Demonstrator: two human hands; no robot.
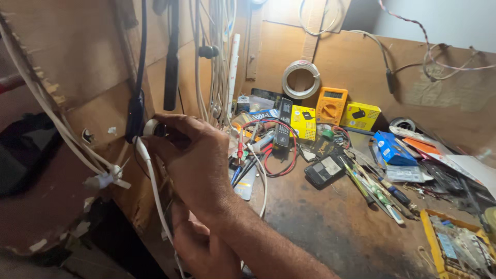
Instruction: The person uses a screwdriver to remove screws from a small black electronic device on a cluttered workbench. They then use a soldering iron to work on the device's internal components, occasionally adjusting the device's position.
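White plastic is what we are pinching: our right hand (pixel 194 160) is closing its fingertips (pixel 164 130) around a small round white plug (pixel 151 127) at the wooden panel's (pixel 77 57) edge, its white cable (pixel 155 191) dropping below. We judge a firm, straight grip is serving best here. Our left hand (pixel 199 245) is sitting beneath, its fingers too hidden to tell. Hanging black cables (pixel 138 77) are crowding the plug; an orange multimeter (pixel 331 105) and screwdrivers (pixel 380 194) are littering the bench (pixel 320 227).

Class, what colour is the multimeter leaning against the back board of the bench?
Orange, the multimeter, shown best in the head view.
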